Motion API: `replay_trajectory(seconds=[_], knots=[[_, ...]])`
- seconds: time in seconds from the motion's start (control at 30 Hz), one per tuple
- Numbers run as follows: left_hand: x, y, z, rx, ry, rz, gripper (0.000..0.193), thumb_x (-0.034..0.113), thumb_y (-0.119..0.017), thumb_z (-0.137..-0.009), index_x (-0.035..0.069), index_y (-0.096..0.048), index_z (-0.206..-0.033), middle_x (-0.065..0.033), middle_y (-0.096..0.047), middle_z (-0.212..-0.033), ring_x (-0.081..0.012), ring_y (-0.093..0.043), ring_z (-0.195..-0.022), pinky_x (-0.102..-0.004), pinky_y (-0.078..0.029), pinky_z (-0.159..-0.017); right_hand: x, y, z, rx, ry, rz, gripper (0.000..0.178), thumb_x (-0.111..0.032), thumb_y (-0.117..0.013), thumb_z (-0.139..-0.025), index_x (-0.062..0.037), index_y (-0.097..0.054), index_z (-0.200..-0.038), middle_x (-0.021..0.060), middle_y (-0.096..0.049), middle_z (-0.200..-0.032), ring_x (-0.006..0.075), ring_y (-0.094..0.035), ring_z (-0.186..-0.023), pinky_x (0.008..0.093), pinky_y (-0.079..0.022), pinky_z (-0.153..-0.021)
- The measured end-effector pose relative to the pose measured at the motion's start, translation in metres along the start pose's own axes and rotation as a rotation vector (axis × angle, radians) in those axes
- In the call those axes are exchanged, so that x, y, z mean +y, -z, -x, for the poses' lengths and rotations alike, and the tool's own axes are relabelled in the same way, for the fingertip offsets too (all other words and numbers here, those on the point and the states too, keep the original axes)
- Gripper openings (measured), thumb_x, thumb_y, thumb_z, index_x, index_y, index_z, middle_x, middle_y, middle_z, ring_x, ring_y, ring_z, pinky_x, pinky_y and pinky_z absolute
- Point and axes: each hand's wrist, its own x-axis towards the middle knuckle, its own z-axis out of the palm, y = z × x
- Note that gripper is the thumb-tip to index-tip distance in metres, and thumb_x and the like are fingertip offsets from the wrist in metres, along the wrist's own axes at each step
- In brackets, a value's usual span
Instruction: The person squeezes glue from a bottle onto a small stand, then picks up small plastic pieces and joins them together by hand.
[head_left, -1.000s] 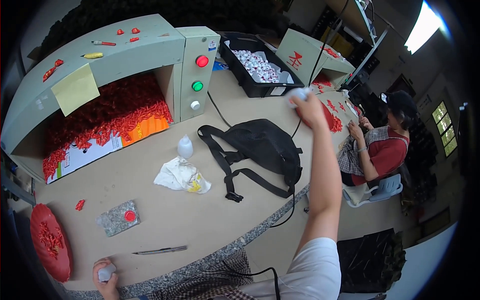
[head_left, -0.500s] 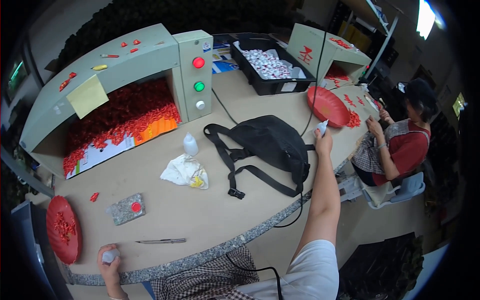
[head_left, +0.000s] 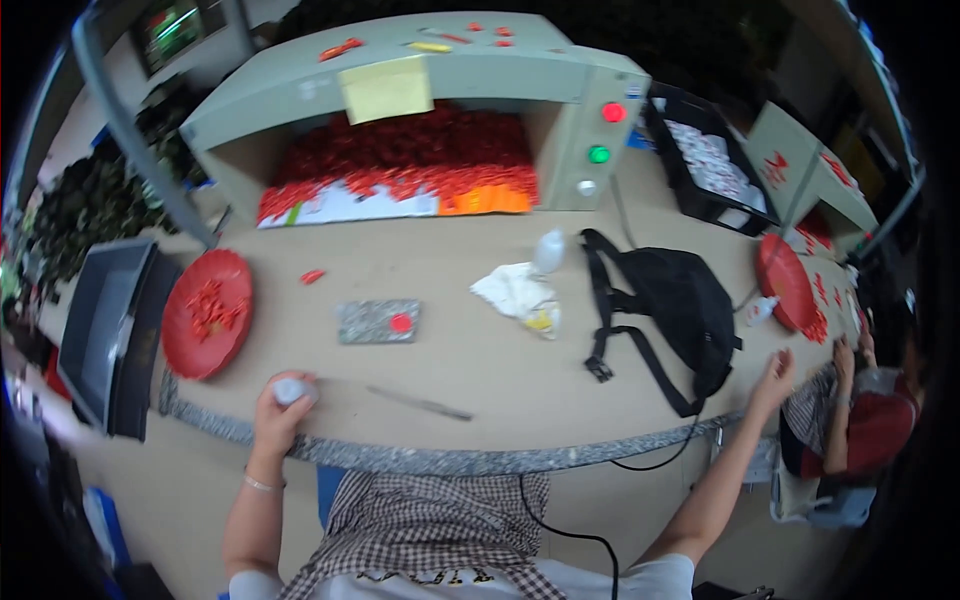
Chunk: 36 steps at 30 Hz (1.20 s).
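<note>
My left hand (head_left: 276, 412) is closed around a small whitish translucent container (head_left: 291, 390) at the table's front left edge; the fingers cover much of it. To its right lies a slim metal tool like a knife or tweezers (head_left: 420, 402), blurred. My right hand (head_left: 774, 378) is over the right side of the table, holding nothing, with its fingers loosely bent and slightly apart. Just beyond it stands a white squeeze bottle (head_left: 761, 311), apart from the fingers. A second squeeze bottle (head_left: 549, 252) stands by a crumpled white cloth (head_left: 520, 292) with a yellow stain.
A grey-green box (head_left: 560, 80) holds many small red pieces. Around lie a red dish (head_left: 240, 290), a granite block (head_left: 365, 322) with a red cap, a black waist bag (head_left: 680, 310), a black crate (head_left: 690, 205) and a grey bin (head_left: 85, 340). A co-worker (head_left: 880, 430) sits at right.
My right hand has let go of the squeeze bottle, which now stands near the red dish at right, and has drawn back toward me. The view has turned left. My left hand keeps its hold.
</note>
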Motion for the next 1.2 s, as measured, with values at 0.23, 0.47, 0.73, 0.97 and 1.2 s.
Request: replay_trajectory(seconds=[0.23,0.47,0.73,0.97,1.2], knots=[[0.026,-0.055,0.032,-0.349,-0.081,0.175,0.034,-0.004,-0.064,-0.074,0.002,-0.056,-0.107,-0.0104,-0.057,-0.114,-0.0181,-0.054,-0.103,-0.0303,-0.043,-0.089,-0.243,-0.017,0.134,-0.482,0.071,-0.474,0.021,-0.008,-0.048,-0.091,0.0004,-0.054,-0.11,0.0071,-0.057,-0.098,0.0145,-0.053,-0.093,0.0283,-0.043,-0.085],[0.047,-0.087,0.031,-0.586,-0.315,0.143,0.036,0.003,-0.07,-0.073,0.006,-0.059,-0.107,-0.0144,-0.043,-0.13,-0.026,-0.039,-0.122,-0.0383,-0.032,-0.1,-0.379,-0.063,0.263,-1.584,0.601,-0.715,0.045,-0.01,-0.067,-0.074,-0.0014,-0.051,-0.115,0.0126,-0.054,-0.114,0.0265,-0.055,-0.102,0.0347,-0.045,-0.085],[0.056,-0.065,-0.005,-0.56,-0.339,0.011,0.048,0.013,-0.066,-0.078,0.007,-0.048,-0.122,-0.014,-0.041,-0.132,-0.028,-0.036,-0.124,-0.0396,-0.03,-0.102,-0.391,-0.098,0.265,-1.668,0.339,-0.64,0.042,-0.009,-0.069,-0.072,-0.0056,-0.055,-0.112,0.0122,-0.056,-0.109,0.0266,-0.055,-0.103,0.0351,-0.046,-0.085],[0.044,-0.016,-0.065,-0.28,-0.26,-0.442,0.067,0.011,-0.069,-0.074,0.003,-0.034,-0.13,-0.0173,-0.039,-0.131,-0.0326,-0.037,-0.122,-0.039,-0.031,-0.102,-0.367,-0.139,0.228,-1.368,0.153,-0.532,0.035,-0.006,-0.071,-0.07,-0.0045,-0.059,-0.104,0.0104,-0.058,-0.104,0.0251,-0.055,-0.096,0.0314,-0.044,-0.083],[0.03,-0.015,-0.118,-0.478,-0.269,-0.675,0.082,0.015,-0.075,-0.066,0.004,-0.03,-0.134,-0.0192,-0.041,-0.128,-0.0346,-0.039,-0.119,-0.0397,-0.033,-0.1,-0.351,-0.164,0.248,-1.326,0.196,-0.54,0.036,-0.004,-0.074,-0.066,-0.0038,-0.062,-0.1,0.0086,-0.058,-0.101,0.0236,-0.052,-0.094,0.0319,-0.043,-0.082]])
